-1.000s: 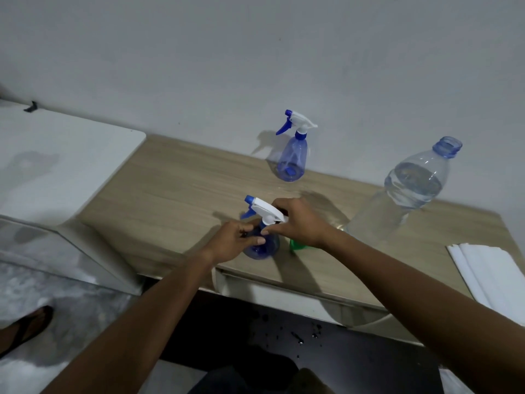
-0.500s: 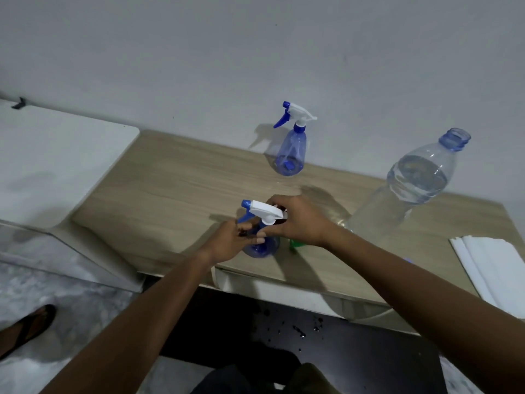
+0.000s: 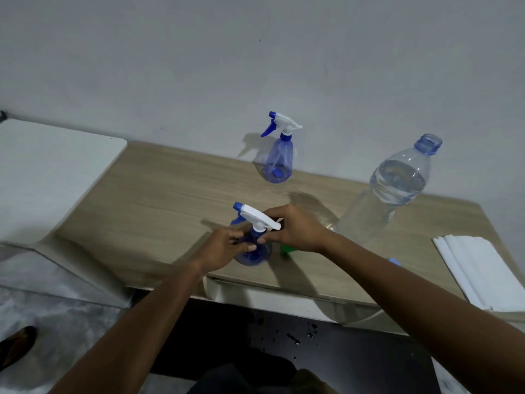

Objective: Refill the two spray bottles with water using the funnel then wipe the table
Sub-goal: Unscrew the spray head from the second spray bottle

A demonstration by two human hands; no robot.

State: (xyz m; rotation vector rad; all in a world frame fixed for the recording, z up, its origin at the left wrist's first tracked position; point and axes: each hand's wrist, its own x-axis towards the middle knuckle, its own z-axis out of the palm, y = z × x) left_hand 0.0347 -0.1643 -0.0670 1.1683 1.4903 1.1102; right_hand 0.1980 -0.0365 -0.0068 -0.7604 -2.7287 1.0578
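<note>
A blue spray bottle [image 3: 255, 253] with a white trigger head [image 3: 255, 216] stands near the front edge of the wooden table [image 3: 170, 194]. My left hand [image 3: 227, 247] grips its body. My right hand [image 3: 295, 228] pinches the rear of the trigger head and the collar. A second blue spray bottle [image 3: 279, 159] stands upright at the back by the wall. A large clear water bottle [image 3: 392, 189], uncapped and holding water, stands at the right. A green funnel [image 3: 287, 249] is mostly hidden behind my right wrist.
A blue bottle cap [image 3: 395, 262] peeks out beside my right forearm. Folded white cloths [image 3: 488, 271] lie at the table's right end. A white surface [image 3: 51, 172] adjoins the table on the left. Water drops dot the dark floor [image 3: 295, 339] below.
My hands stay on the near spray bottle; the trigger head has shifted a little between my fingers. The camera view has drifted slightly.
</note>
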